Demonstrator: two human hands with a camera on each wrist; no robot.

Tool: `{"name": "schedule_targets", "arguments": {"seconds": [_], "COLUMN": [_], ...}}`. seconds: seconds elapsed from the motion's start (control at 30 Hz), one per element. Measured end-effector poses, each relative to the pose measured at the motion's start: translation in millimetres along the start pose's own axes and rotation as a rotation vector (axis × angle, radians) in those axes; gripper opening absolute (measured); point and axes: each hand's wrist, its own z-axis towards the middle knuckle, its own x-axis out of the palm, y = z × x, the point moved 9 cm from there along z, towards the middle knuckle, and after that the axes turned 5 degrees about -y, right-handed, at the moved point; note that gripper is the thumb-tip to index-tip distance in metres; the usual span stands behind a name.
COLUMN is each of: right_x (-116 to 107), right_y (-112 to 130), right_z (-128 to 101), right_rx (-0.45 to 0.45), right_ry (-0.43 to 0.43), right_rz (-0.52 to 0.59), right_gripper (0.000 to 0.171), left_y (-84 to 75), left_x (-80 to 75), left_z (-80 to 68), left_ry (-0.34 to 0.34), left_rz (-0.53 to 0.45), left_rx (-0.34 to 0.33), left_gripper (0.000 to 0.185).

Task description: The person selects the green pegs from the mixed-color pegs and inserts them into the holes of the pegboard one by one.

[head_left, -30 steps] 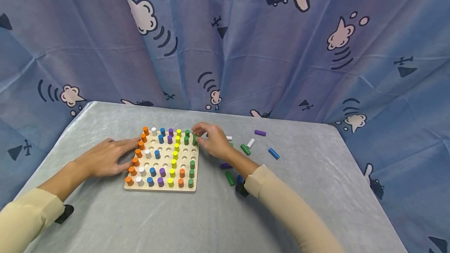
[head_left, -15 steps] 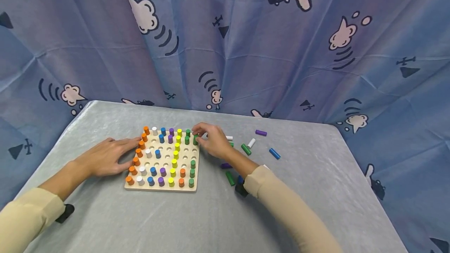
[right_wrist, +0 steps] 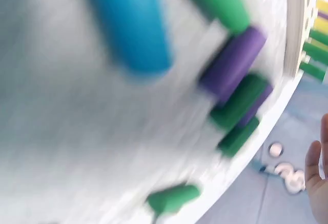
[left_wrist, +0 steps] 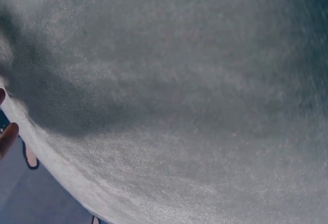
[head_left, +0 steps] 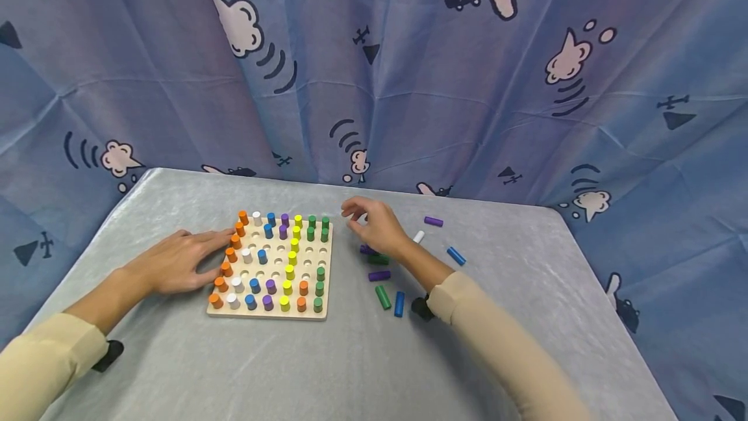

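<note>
A wooden pegboard [head_left: 267,315] stands at the left of the table, with rows of coloured pegs upright in its holes. My left hand [head_left: 175,262] lies flat, straight fingers against the board's left edge by the orange pegs [head_left: 225,269]. Beyond the board's back right corner, my right hand [head_left: 378,227] hovers with thumb and fingers apart and nothing between them. Closest to it on the board is a green peg [head_left: 325,222]. The right wrist view has the right hand's fingers [right_wrist: 313,167] at its edge; in the left wrist view, only fingertips [left_wrist: 7,138] show.
Loose pegs lie right of the board, among them a green peg [head_left: 382,297], a blue peg [head_left: 399,304] and a purple peg [head_left: 379,276]. Farther right are another blue peg [head_left: 456,256] and a purple one [head_left: 433,221]. A patterned curtain [head_left: 327,83] hangs behind the table.
My right hand has let go of the green peg at the board's back right corner and moved right, off the board. My left hand stays in place.
</note>
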Motion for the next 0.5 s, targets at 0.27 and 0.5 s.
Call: {"name": "schedule_targets", "arguments": {"seconds": [0.27, 0.5], "right_x": [-39.8, -61.5], "right_y": [-37.5, -63.5], "right_z": [-23.3, -52.0], "right_rx": [0.07, 0.112], "right_ry": [-0.004, 0.002], "right_rz": [-0.057, -0.085], "right_gripper": [0.027, 0.034], "left_y": [0.4, -1.0], "left_x": [0.4, 0.8], "left_z": [0.0, 1.2], "left_ry": [0.002, 0.012], "left_rz": [0.003, 0.005], "left_rx": [-0.007, -0.002], "left_gripper": [0.065, 0.065]}}
